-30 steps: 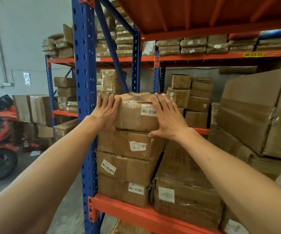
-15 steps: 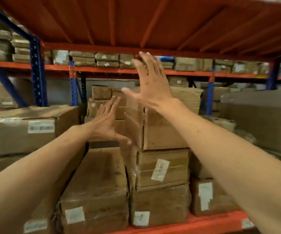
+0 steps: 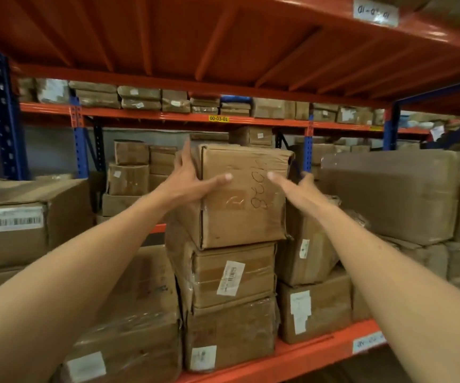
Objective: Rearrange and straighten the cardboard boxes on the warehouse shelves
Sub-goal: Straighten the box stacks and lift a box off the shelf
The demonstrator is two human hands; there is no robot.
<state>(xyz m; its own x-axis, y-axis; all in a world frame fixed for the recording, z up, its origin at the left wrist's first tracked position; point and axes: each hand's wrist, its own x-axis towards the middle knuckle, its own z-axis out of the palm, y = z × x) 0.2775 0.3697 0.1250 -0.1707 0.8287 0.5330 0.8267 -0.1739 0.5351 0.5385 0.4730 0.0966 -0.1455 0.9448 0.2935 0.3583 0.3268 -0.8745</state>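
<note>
A brown cardboard box (image 3: 245, 217) with black handwriting on its front tops a stack of three, sitting askew and overhanging the box under it. My left hand (image 3: 187, 183) clasps its left side, thumb across the front. My right hand (image 3: 297, 192) presses its right edge, thumb on the front and fingers wrapped round the side. Below it are a labelled middle box (image 3: 231, 272) and a plastic-wrapped bottom box (image 3: 228, 330).
The stack stands on an orange shelf beam (image 3: 306, 352). A large box (image 3: 389, 194) crowds the right side and another large labelled box (image 3: 30, 217) stands at left. A wrapped box (image 3: 129, 313) lies at lower left. The orange deck above (image 3: 223, 37) hangs low.
My view swung right from the blue-post stack to this one. Both hands, open in the air half a second ago, have come down onto the sides of the top box.
</note>
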